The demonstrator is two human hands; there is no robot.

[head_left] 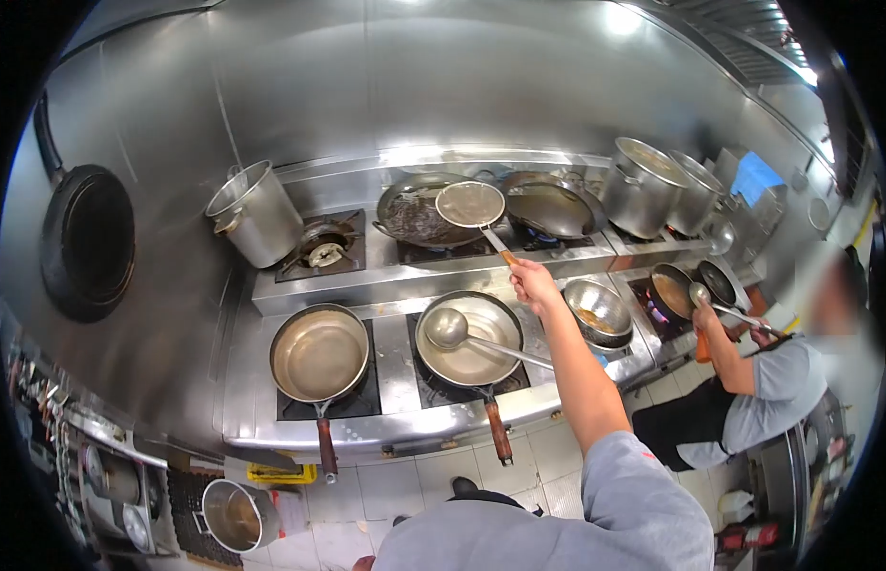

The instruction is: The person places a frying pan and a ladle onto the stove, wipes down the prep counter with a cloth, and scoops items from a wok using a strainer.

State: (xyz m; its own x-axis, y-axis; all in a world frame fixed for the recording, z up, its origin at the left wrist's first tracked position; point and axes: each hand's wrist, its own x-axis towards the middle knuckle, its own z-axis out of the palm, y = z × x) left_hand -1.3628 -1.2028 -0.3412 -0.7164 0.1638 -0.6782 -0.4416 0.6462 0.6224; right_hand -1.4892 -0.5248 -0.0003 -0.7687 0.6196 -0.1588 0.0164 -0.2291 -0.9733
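Observation:
My right hand (532, 287) is closed round the wooden handle of a fine-mesh skimmer (470, 204). The skimmer's round mesh head hangs over the back burners, between a wok of oil (426, 211) and a dark wok (555, 207). Below my forearm, a large ladle (447, 328) rests in a light-coloured frying pan (483, 354), its handle running behind my arm. Another frying pan (319, 354) sits to the left. Right of my forearm, a metal strainer bowl (597, 306) holds some brownish food. Only a small patch at the bottom edge may be my left hand (364, 563); its fingers are hidden.
Tall pots (645, 190) stand back right, another pot (257, 214) back left beside a bare burner (325, 249). A co-worker (776, 381) at right holds a ladle over a pan on a flame. Pan handles jut past the front edge. A floor pot (235, 517) stands lower left.

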